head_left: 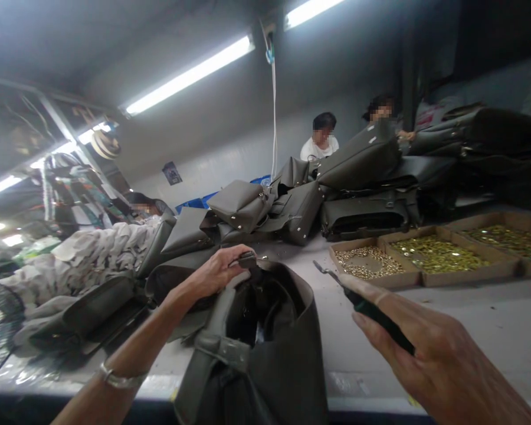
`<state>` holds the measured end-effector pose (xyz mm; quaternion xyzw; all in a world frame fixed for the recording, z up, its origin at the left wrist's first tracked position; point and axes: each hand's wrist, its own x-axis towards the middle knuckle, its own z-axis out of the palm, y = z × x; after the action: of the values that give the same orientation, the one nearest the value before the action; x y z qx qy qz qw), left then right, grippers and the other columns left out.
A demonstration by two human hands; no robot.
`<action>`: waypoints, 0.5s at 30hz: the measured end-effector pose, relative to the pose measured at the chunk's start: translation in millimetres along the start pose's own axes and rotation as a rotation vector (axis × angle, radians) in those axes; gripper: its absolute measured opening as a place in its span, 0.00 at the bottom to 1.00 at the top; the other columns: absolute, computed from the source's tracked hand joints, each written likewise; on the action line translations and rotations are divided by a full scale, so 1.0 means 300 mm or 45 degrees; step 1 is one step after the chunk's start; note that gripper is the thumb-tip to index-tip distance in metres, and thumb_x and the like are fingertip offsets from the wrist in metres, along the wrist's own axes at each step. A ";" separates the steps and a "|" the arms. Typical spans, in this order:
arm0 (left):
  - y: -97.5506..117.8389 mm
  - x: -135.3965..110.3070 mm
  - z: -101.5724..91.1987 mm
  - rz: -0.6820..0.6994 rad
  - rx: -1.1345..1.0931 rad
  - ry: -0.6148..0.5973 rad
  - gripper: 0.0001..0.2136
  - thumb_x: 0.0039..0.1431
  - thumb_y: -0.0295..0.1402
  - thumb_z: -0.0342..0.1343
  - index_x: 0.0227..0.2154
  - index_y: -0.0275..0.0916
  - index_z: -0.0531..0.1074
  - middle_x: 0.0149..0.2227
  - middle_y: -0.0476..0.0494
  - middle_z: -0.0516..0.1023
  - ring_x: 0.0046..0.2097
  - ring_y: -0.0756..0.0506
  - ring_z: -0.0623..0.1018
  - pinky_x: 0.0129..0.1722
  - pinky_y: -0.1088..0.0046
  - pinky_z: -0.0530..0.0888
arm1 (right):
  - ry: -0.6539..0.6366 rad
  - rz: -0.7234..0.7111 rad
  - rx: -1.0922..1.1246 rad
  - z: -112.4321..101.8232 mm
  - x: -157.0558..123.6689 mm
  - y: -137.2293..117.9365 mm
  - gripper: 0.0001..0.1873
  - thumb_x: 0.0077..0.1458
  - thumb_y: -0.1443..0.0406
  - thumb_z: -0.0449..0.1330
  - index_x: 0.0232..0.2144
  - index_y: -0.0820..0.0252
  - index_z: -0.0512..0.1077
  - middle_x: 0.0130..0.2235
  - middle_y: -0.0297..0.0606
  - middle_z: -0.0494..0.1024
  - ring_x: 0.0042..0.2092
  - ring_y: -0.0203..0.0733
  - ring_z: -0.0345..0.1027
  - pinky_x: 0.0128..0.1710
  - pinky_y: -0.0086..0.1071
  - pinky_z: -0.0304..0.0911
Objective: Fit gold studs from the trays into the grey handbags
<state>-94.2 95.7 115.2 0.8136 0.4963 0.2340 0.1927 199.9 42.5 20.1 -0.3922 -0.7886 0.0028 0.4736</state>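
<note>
A dark olive-grey handbag (287, 354) stands in front of me at the table's near edge, its mouth gaping and its inside dark. My left hand (219, 271) is closed on the far upper rim of this bag, pinching a strap end or tab there. To the right of the bag, my right hand (420, 330) is wrapped round a hand tool with a dark green handle (380, 321). The tool's thin metal shank ends in a slightly bent tip, which points up and left, apart from the bag. Its exact kind is unclear.
Shallow cardboard trays of small gold metal fittings (438, 254) stand at the right. More bags (243, 203) are heaped across the back. Pale crumpled cloth (101, 254) and a fan (0, 330) are at the left. Co-workers (321, 141) sit behind the heap.
</note>
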 end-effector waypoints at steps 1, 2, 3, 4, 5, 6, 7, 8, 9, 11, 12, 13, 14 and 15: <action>-0.010 0.021 -0.013 0.007 0.003 -0.033 0.12 0.58 0.37 0.52 0.41 0.36 0.73 0.37 0.46 0.76 0.40 0.44 0.74 0.43 0.73 0.69 | -0.070 0.065 -0.080 0.015 -0.012 0.051 0.18 0.60 0.63 0.50 0.51 0.60 0.69 0.43 0.43 0.78 0.41 0.49 0.75 0.38 0.38 0.71; -0.022 0.038 -0.022 0.009 0.012 -0.060 0.12 0.57 0.37 0.54 0.39 0.36 0.74 0.36 0.45 0.77 0.39 0.44 0.75 0.42 0.72 0.69 | -0.176 0.136 -0.161 0.042 -0.027 0.101 0.19 0.60 0.63 0.50 0.51 0.61 0.69 0.42 0.45 0.79 0.39 0.51 0.75 0.35 0.40 0.71; -0.033 0.051 -0.029 0.007 0.027 -0.073 0.11 0.55 0.36 0.55 0.38 0.37 0.75 0.36 0.45 0.77 0.39 0.43 0.75 0.42 0.71 0.70 | -0.278 0.215 -0.240 0.077 -0.044 0.148 0.19 0.59 0.64 0.51 0.51 0.62 0.69 0.41 0.46 0.79 0.37 0.52 0.75 0.33 0.41 0.71; -0.042 0.058 -0.032 0.003 0.048 -0.070 0.10 0.54 0.34 0.55 0.38 0.37 0.76 0.37 0.44 0.78 0.40 0.42 0.75 0.45 0.69 0.70 | -0.360 0.274 -0.303 0.115 -0.063 0.187 0.20 0.59 0.66 0.50 0.51 0.65 0.69 0.41 0.48 0.78 0.37 0.52 0.75 0.34 0.41 0.71; -0.044 0.059 -0.033 -0.002 0.070 -0.049 0.10 0.53 0.32 0.56 0.38 0.38 0.76 0.39 0.43 0.78 0.43 0.41 0.75 0.48 0.67 0.69 | -0.424 0.319 -0.353 0.151 -0.080 0.218 0.21 0.58 0.69 0.49 0.53 0.67 0.68 0.42 0.50 0.78 0.36 0.51 0.75 0.34 0.41 0.71; -0.038 0.053 -0.032 -0.006 0.089 -0.010 0.12 0.52 0.30 0.56 0.41 0.39 0.76 0.43 0.43 0.77 0.47 0.40 0.74 0.53 0.65 0.65 | -0.478 0.356 -0.390 0.182 -0.094 0.240 0.22 0.57 0.71 0.49 0.53 0.67 0.67 0.42 0.50 0.77 0.35 0.50 0.75 0.33 0.40 0.70; -0.021 0.040 -0.028 -0.008 0.104 0.049 0.15 0.52 0.29 0.56 0.44 0.40 0.74 0.47 0.43 0.75 0.52 0.40 0.71 0.58 0.64 0.60 | -0.512 0.374 -0.417 0.204 -0.102 0.252 0.22 0.57 0.72 0.49 0.54 0.67 0.66 0.42 0.50 0.76 0.34 0.48 0.75 0.33 0.39 0.70; 0.009 0.019 -0.019 -0.006 0.119 0.111 0.17 0.52 0.28 0.55 0.47 0.41 0.73 0.50 0.43 0.73 0.55 0.40 0.68 0.61 0.64 0.56 | -0.526 0.375 -0.435 0.215 -0.104 0.256 0.21 0.57 0.71 0.50 0.54 0.67 0.66 0.41 0.50 0.76 0.35 0.48 0.74 0.33 0.38 0.70; 0.050 -0.009 -0.007 0.005 0.127 0.166 0.19 0.53 0.29 0.55 0.49 0.43 0.71 0.52 0.44 0.72 0.57 0.41 0.66 0.62 0.64 0.53 | -0.515 0.359 -0.447 0.216 -0.096 0.252 0.20 0.58 0.70 0.51 0.52 0.66 0.68 0.41 0.49 0.75 0.36 0.48 0.74 0.34 0.38 0.69; 0.153 -0.081 0.033 0.049 0.152 0.228 0.16 0.56 0.31 0.53 0.48 0.44 0.72 0.50 0.45 0.73 0.55 0.41 0.68 0.60 0.64 0.57 | -0.419 0.286 -0.425 0.197 -0.052 0.229 0.15 0.60 0.67 0.51 0.47 0.65 0.71 0.41 0.48 0.74 0.42 0.50 0.71 0.40 0.40 0.68; 0.206 -0.121 0.061 0.101 0.131 0.235 0.14 0.58 0.31 0.51 0.46 0.44 0.74 0.48 0.44 0.74 0.53 0.40 0.69 0.58 0.65 0.62 | -0.345 0.245 -0.375 0.183 -0.016 0.211 0.14 0.61 0.65 0.50 0.45 0.65 0.71 0.42 0.48 0.74 0.45 0.50 0.69 0.44 0.42 0.66; 0.251 -0.162 0.093 0.121 0.090 0.179 0.13 0.58 0.31 0.51 0.44 0.45 0.75 0.47 0.43 0.75 0.51 0.40 0.71 0.55 0.66 0.65 | -0.272 0.207 -0.296 0.172 0.026 0.192 0.15 0.62 0.64 0.49 0.44 0.65 0.71 0.44 0.49 0.74 0.47 0.50 0.68 0.47 0.43 0.65; 0.283 -0.201 0.128 0.126 0.035 0.171 0.13 0.58 0.31 0.51 0.44 0.47 0.76 0.47 0.44 0.76 0.49 0.40 0.72 0.52 0.67 0.68 | -0.203 0.178 -0.195 0.167 0.073 0.170 0.16 0.63 0.63 0.47 0.44 0.66 0.71 0.46 0.49 0.73 0.49 0.50 0.67 0.49 0.44 0.63; 0.298 -0.236 0.163 0.099 -0.008 0.155 0.15 0.58 0.31 0.50 0.46 0.48 0.75 0.48 0.44 0.75 0.49 0.40 0.73 0.50 0.67 0.69 | -0.155 0.155 -0.084 0.170 0.121 0.148 0.18 0.64 0.61 0.47 0.46 0.66 0.70 0.47 0.49 0.73 0.50 0.49 0.66 0.51 0.44 0.61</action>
<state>-30.3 -10.7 110.5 0.8157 0.4745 0.2920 0.1556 180.2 114.6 2.4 -0.4538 -0.7903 0.0296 0.4105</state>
